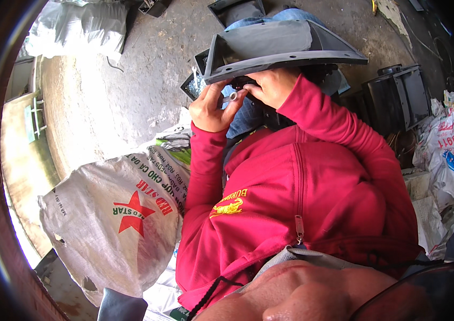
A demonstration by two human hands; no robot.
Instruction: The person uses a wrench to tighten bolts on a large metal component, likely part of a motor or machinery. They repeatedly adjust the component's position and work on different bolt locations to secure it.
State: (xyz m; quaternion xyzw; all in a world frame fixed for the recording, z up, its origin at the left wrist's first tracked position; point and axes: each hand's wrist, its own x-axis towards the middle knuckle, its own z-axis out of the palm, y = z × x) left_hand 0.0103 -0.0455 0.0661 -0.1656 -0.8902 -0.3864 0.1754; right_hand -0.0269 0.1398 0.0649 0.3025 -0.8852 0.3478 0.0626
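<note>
A black hopper-shaped part (285,58) with a flanged, drilled rim rests over my knees, in blue jeans. Just below its near left corner, my left hand (209,109) has its thumb and fingers closed on a small metal tool with a ring-shaped end (231,97), which looks like a spanner. Beside it, my right hand (274,85) reaches under the near rim, fingers bent and pinched together close to the ring end. A small dark piece (241,82) shows between the hands and the rim; what the right fingers grip is hidden.
Left of the black part sits a small tray (193,85) of loose hardware. A large white sack (104,224) lies at my left. Another black housing (400,96) stands at the right, near white plastic bags (448,144). White wrapped bundles (77,29) lie at the far left.
</note>
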